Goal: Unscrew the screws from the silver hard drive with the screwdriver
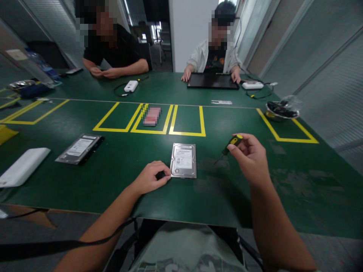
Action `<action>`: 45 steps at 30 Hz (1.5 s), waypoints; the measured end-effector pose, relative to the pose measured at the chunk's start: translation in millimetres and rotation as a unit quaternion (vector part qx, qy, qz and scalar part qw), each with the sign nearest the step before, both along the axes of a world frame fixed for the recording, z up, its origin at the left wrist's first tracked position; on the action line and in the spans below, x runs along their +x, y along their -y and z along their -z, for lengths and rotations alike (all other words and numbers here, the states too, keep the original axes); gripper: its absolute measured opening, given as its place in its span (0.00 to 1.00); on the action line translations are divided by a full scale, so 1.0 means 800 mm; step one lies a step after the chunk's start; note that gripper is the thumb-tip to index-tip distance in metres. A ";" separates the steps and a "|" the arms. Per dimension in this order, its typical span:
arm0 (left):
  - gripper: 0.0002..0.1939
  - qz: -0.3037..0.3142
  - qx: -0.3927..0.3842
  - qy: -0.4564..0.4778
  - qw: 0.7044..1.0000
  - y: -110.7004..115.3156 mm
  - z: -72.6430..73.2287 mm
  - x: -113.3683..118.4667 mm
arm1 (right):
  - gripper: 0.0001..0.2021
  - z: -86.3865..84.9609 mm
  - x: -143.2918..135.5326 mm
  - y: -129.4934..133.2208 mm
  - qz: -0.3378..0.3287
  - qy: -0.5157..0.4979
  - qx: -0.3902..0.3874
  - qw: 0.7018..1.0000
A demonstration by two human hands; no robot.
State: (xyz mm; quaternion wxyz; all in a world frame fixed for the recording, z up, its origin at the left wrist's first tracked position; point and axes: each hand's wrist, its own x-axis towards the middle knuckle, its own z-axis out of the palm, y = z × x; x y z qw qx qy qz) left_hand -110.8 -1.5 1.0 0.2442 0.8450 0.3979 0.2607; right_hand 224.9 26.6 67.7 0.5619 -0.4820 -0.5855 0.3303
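Note:
A silver hard drive [183,160] with a white label lies flat on the green table [113,192], in front of my body. My left hand [151,176] rests at its lower left corner, thumb and fingertips pinched together at the drive's edge. To the right of the drive, my right hand [251,156] holds a black and yellow screwdriver [234,141] above the table, its thin shaft slanting down to the left. Another hard drive [81,148], in a clear bag, lies further left.
Yellow tape outlines [187,134] mark the table, one around a blurred pink item [152,116]. A white device [24,167] lies at the left. A bowl of dark items [282,110] stands right. Two people sit opposite, one holding a black panel [213,81].

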 end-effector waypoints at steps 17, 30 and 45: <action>0.02 -0.005 -0.001 -0.002 1.000 0.001 -0.002 0.001 | 0.17 -0.029 -0.090 0.008 -0.194 0.063 0.108 0.973; 0.03 -0.014 -0.003 -0.005 1.000 0.003 -0.004 0.001 | 0.18 -0.001 -0.135 0.010 -0.199 0.196 0.201 0.939; 0.02 -0.013 -0.012 0.002 1.000 0.002 -0.003 0.001 | 0.17 0.015 -0.143 0.005 -0.196 0.198 0.191 0.941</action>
